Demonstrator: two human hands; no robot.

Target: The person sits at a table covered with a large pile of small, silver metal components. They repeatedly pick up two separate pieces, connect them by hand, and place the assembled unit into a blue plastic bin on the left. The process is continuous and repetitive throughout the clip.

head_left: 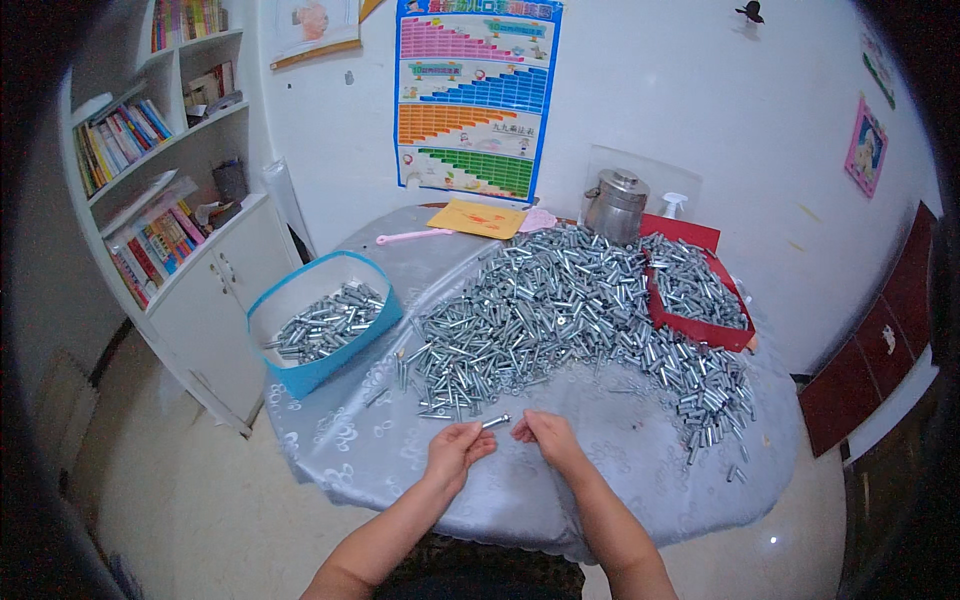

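My left hand (457,452) pinches a silver metal bolt (497,421) that points to the right, above the near part of the table. My right hand (547,434) is just beyond the bolt's free end, with a small gap between them. Its fingers are curled together, and whatever they hold is hidden. Ahead of both hands spreads a large heap of silver metal sleeves or bolts (540,300), reaching round to the right. A blue-rimmed fabric bin (345,357) on the left holds more bolts (330,320). At the right, a red box (700,331) is full of similar metal pieces (695,285).
A grey satin cloth covers the rounded table (400,480). Behind the heap stand a metal canister (617,208) and a white spray bottle (674,205). A yellow envelope (475,218) and a pink-handled swatter (415,236) lie at the back. A white bookshelf (215,290) stands left.
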